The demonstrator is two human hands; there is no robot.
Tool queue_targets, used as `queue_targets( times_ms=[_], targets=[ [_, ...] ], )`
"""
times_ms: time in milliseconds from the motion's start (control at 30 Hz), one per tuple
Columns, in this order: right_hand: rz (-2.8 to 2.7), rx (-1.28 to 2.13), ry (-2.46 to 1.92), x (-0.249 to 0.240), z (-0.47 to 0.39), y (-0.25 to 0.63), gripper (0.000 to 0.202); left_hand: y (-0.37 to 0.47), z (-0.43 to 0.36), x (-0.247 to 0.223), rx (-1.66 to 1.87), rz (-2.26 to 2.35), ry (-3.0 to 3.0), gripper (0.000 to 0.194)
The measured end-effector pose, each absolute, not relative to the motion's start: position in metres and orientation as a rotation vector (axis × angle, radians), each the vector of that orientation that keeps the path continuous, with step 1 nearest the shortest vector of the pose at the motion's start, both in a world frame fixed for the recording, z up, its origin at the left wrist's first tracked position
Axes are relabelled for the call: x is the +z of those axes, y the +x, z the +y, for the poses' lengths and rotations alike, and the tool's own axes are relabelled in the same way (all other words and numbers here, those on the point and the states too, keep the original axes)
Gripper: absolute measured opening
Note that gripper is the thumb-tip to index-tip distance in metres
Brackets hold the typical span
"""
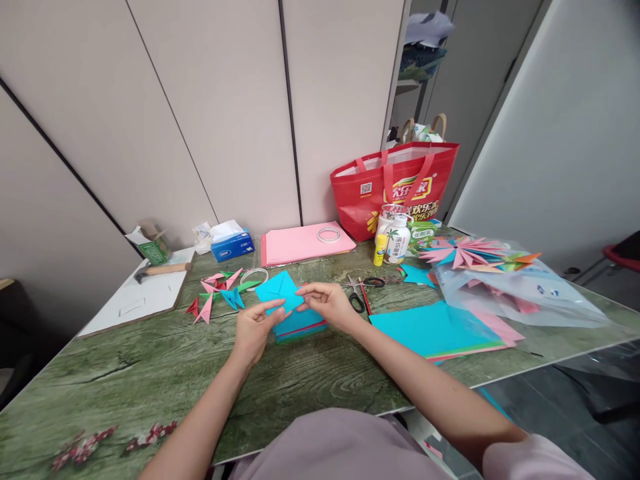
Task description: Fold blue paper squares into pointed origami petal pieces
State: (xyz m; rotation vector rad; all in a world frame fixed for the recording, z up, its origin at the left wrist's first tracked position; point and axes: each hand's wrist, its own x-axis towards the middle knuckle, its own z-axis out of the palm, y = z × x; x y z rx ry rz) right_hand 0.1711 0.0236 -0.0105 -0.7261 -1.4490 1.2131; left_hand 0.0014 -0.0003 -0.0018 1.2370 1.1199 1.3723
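Note:
Between my two hands is a folded blue paper square (278, 288), tilted up with crease lines on its face. My left hand (254, 327) pinches its lower left edge. On the right edge, my right hand (327, 303) grips it between thumb and fingers. Right below lies a stack of coloured paper squares (300, 325), blue on top with red and green edges showing; my hands partly hide it. To the left sit several folded paper pieces (217, 290) in pink, green, red and blue. A roll of clear tape (254, 279) lies behind them.
Scissors (356, 293) and a red pencil (366, 299) lie right of my hands, near a glue stick (380, 250) and white bottle (399, 239). Blue sheets (440, 330) cover the right side. A hammer (160, 269), tissue box (233, 243), pink paper (300, 241) and red bag (360, 207) stand behind.

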Motion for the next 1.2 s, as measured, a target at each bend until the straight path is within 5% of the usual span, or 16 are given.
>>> queue_targets(
  times_ms=[1200],
  targets=[
    [-1.283,1.217,-0.814,-0.014,0.029,0.173,0.023,0.005,-0.008,0.015,1.207,0.826,1.109,0.033]
  ],
)
